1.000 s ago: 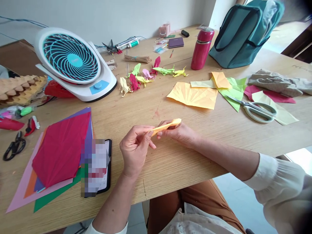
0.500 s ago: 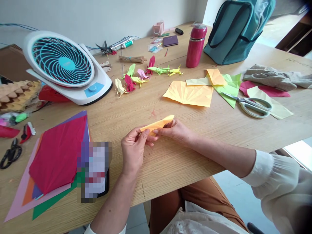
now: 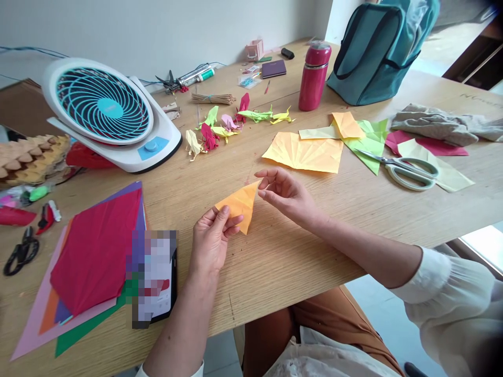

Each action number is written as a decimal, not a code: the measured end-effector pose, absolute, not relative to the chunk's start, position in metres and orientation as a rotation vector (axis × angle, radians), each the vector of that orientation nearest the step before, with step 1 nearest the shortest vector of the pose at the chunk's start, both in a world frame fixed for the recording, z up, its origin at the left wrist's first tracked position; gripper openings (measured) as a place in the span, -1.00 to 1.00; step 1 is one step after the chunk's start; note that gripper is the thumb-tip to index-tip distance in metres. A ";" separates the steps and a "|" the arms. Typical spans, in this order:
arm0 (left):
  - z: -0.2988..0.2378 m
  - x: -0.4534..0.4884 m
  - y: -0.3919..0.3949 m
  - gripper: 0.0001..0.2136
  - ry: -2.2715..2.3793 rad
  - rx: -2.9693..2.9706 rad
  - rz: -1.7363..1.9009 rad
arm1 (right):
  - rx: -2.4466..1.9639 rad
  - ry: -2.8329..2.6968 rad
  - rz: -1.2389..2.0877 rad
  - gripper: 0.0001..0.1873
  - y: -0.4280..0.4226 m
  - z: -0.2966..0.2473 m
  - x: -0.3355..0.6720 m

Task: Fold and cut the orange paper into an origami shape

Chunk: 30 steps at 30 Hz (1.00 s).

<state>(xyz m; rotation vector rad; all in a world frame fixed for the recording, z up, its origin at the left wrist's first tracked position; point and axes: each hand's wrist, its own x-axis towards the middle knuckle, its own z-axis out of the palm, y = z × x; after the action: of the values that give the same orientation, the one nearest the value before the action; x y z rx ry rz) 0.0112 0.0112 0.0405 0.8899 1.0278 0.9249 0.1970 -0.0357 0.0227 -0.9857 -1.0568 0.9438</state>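
A long wooden table (image 3: pixel 298 251) fills the room in front of the seated person, and everything else sits somewhere on it. At its far right corner stands a teal backpack (image 3: pixel 377 52), with a red flask (image 3: pixel 313 76) just beside it. Toward the far left of the table leans a white and teal fan (image 3: pixel 106 112). On the near left lies a stack of coloured paper sheets (image 3: pixel 90 256), a phone (image 3: pixel 157 277) touching its right edge. Right of the table's middle lies a creased yellow sheet (image 3: pixel 306 152), and further right a pair of scissors (image 3: pixel 408 170) rests on green and pale scraps. Between fan and flask sits a cluster of small folded paper figures (image 3: pixel 228 125).

Over the table's near middle, the left hand (image 3: pixel 212 241) pinches the lower corner of a folded orange paper (image 3: pixel 239 205) between thumb and forefinger, holding it up off the wood. The right hand (image 3: pixel 288 196) hovers at the paper's upper tip, fingers loosely curled and slightly spread, thumb and forefinger parted; whether they touch the tip I cannot tell.
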 end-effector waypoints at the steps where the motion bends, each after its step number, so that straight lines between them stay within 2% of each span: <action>1: 0.041 0.012 0.011 -0.55 1.035 0.901 0.913 | -0.989 -1.061 0.949 -0.56 -0.035 0.022 0.197; 4: 0.042 0.013 0.008 -0.54 1.041 0.932 0.881 | -0.984 -1.070 0.993 -0.55 -0.034 0.020 0.196; 10: 0.043 0.013 0.005 -0.59 0.996 1.000 0.838 | -0.928 -1.059 1.047 -0.72 -0.035 0.023 0.194; 17: 0.049 0.012 0.003 -0.61 0.984 1.032 0.815 | -0.949 -1.164 0.981 -0.79 -0.038 0.032 0.199; 30: 0.050 0.013 0.002 -0.59 1.001 0.991 0.874 | -0.933 -1.048 0.932 -0.68 -0.039 0.036 0.199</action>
<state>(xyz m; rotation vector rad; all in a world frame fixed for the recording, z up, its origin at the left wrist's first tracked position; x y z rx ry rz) 0.0132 0.0024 0.0499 0.9908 1.0009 0.8740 0.1987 -0.0392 0.0360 -0.9332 -1.0484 0.9319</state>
